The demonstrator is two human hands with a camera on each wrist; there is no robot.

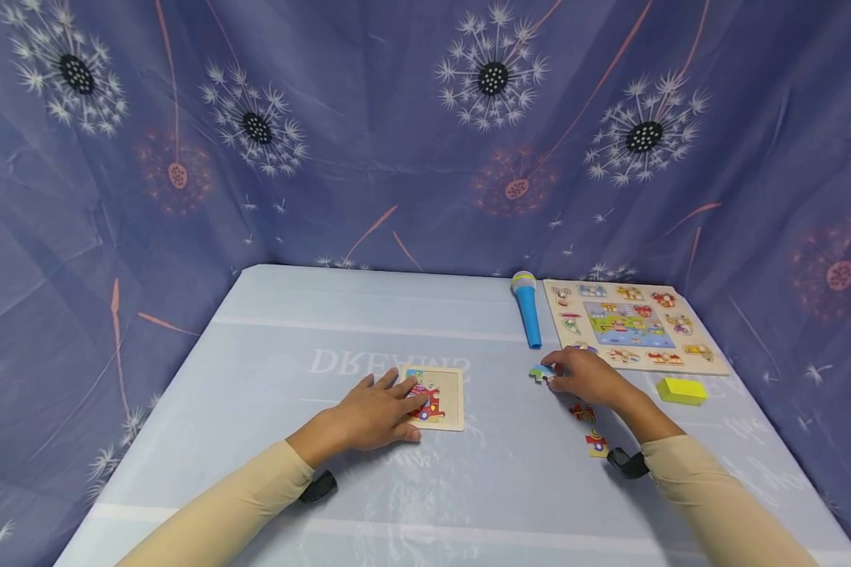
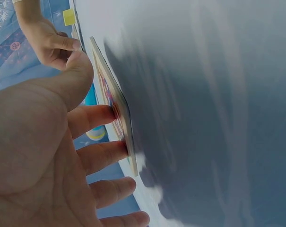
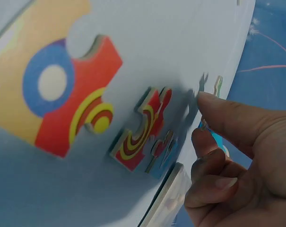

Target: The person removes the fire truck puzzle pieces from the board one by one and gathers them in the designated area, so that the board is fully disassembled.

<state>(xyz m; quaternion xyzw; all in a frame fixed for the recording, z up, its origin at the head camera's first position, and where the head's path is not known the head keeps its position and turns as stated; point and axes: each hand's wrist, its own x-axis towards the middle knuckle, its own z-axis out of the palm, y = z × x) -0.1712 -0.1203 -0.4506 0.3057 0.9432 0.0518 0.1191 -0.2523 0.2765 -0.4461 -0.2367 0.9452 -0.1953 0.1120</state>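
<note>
My left hand (image 1: 376, 416) lies with fingers spread over a small square puzzle board (image 1: 453, 399). Its fingertips touch the red picture part set in the board's left side; bare wood shows on the right. In the left wrist view, two fingers press on the thin board (image 2: 112, 82). To the right, my right hand (image 1: 587, 376) pinches a green, blue and white puzzle piece (image 1: 538, 372) between thumb and fingers. Nearer me lie a red piece with yellow rings (image 1: 583, 413) and a red and yellow piece with a blue ring (image 1: 597, 443), both loose on the table.
A blue toy microphone (image 1: 528, 311) lies behind my right hand. Beside it is a large wooden picture puzzle (image 1: 634, 361), with a yellow block (image 1: 681, 390) in front. A dandelion-patterned curtain (image 1: 369, 157) hangs along the far edge of the pale table (image 1: 269, 378).
</note>
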